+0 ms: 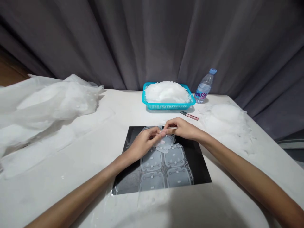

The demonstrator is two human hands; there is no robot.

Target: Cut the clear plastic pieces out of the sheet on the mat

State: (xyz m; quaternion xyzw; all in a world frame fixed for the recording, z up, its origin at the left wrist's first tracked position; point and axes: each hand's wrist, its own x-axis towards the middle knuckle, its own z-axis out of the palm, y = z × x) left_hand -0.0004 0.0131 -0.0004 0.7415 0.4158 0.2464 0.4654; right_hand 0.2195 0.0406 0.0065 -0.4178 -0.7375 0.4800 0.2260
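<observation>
On a black mat [201, 171] lies a sheet of clear, rounded-square plastic pieces [178, 175], each with small dots and a small slot. Above that sheet, one translucent plastic piece [166, 144] is lifted and tilted between my hands. My left hand [148, 139] pinches its upper left edge with thumb and fingers. Opposite it, my right hand [179, 127] is closed at the top edge, its fingertips almost touching the left ones. The exact spot under the fingertips is hidden.
A turquoise basket [166, 106] heaped with white translucent pieces stands at the back. Beside it are a water bottle [203, 88] and pink-handled thread snips [189, 115]. A large clear plastic bag [59, 101] spreads over the left; a translucent pile [226, 122] lies at right.
</observation>
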